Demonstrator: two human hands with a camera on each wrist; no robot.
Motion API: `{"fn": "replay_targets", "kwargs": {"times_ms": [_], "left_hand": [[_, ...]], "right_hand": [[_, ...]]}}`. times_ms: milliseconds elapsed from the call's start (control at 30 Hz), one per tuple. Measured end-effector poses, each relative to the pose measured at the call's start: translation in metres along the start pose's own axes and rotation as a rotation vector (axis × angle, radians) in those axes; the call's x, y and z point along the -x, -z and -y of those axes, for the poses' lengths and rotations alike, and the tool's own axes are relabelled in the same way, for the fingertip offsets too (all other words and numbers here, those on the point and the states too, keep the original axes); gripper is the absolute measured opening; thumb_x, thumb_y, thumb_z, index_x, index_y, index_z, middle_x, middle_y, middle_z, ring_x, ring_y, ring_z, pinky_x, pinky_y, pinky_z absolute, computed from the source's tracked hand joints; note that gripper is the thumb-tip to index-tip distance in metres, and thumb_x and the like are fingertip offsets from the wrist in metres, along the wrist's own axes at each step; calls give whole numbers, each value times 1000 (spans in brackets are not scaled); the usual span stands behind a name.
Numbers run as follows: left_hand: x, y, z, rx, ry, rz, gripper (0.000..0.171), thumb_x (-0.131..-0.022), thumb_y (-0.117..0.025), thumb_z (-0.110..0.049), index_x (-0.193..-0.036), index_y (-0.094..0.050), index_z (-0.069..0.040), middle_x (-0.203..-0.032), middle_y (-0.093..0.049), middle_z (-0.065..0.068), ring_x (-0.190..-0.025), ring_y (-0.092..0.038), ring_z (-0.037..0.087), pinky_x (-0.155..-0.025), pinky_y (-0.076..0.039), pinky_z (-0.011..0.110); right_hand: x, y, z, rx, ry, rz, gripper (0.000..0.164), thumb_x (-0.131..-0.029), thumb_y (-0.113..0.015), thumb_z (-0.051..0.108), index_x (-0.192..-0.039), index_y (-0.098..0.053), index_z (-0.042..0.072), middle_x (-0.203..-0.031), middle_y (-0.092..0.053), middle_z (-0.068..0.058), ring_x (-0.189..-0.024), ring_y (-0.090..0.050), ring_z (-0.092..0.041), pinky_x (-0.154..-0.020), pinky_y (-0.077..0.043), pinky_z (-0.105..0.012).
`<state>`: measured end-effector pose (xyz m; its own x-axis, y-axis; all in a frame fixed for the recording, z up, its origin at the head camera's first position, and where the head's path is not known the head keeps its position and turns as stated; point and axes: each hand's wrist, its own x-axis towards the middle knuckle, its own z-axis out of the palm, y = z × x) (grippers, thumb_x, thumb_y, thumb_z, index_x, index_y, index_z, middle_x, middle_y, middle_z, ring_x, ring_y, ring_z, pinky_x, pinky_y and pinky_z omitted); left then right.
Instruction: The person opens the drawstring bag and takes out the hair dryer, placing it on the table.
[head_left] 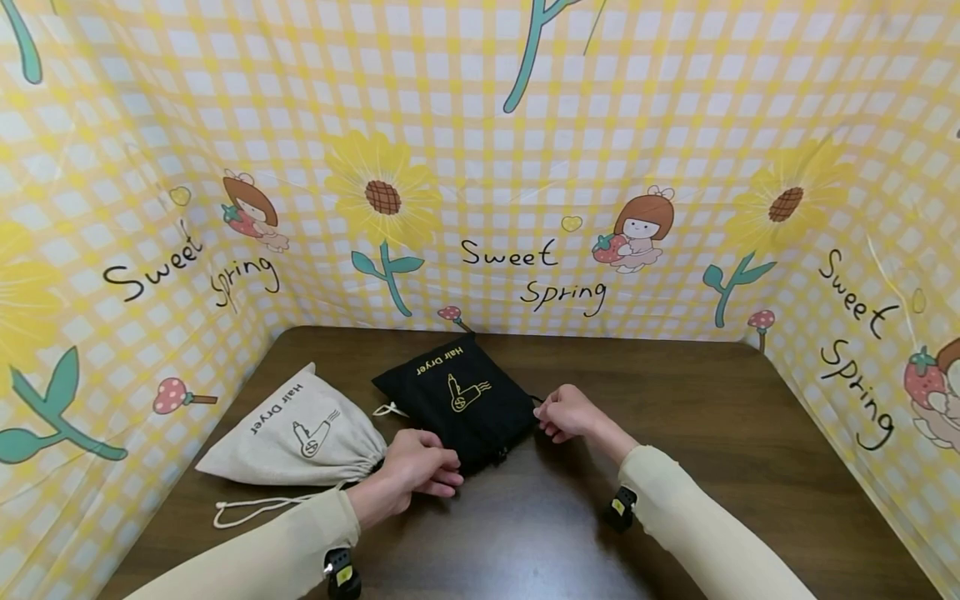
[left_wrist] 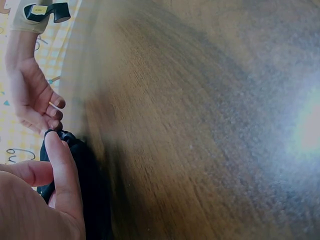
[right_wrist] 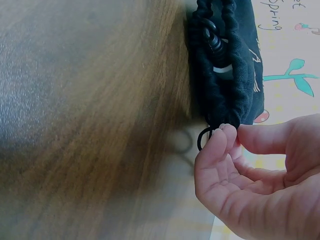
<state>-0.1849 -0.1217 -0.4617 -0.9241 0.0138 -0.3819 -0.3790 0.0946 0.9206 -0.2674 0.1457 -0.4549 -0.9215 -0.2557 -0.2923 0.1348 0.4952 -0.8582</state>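
Note:
A black drawstring bag (head_left: 480, 400) printed "Hair Dryer" in yellow lies on the table, its gathered mouth toward the person. My right hand (head_left: 567, 414) pinches the black drawstring at the mouth's right corner; a small loop of the cord (right_wrist: 201, 139) hangs by the fingertips in the right wrist view. At the mouth's left corner, my left hand (head_left: 411, 468) holds the bag's edge between thumb and fingers. Through the parted mouth, a black coiled cable (right_wrist: 214, 44) and a bit of something white (right_wrist: 223, 69) show.
A beige drawstring bag (head_left: 300, 433), also printed "Hair Dryer", lies to the left, its white cord (head_left: 255, 505) trailing on the brown wooden table (head_left: 675, 392). Yellow checked cloth (head_left: 480, 167) hangs along the table's back and sides.

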Motion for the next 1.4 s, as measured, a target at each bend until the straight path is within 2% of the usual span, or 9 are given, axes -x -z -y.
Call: {"fn": "replay_targets", "kwargs": {"times_ms": [567,800,1400], "left_hand": [[4,4,0,-5,-6,9,15,-88,-70,8,-89,-58,0,-83,-74,23,-67,-76,29,-56,-61,40],[6,5,1,8,-18,-3,16,-85,-70,11,-88,-57,0,-80,-73,23,-64,-75,28,-54,-61,39],[7,9,3,-4,-28,-10,19,-83,-72,10,-95,-58,4,-76,-72,22,-60,-73,26,-54,-61,40]], "right_hand": [[-1,5,3,-5,-4,-23,17,-102,-62,4,-91,-69,-7,-79,-63,-9,-63,-58,-16,-58,-56,-29],[-1,6,3,3,-7,-29,17,-102,-62,3,-95,-69,-9,-79,-63,-8,-62,-58,-15,-57,-55,-28],[-3,7,3,53,27,-82,17,-101,-63,4,-89,-70,-6,-76,-63,-7,-61,-58,-15,-56,-55,-27]]}}
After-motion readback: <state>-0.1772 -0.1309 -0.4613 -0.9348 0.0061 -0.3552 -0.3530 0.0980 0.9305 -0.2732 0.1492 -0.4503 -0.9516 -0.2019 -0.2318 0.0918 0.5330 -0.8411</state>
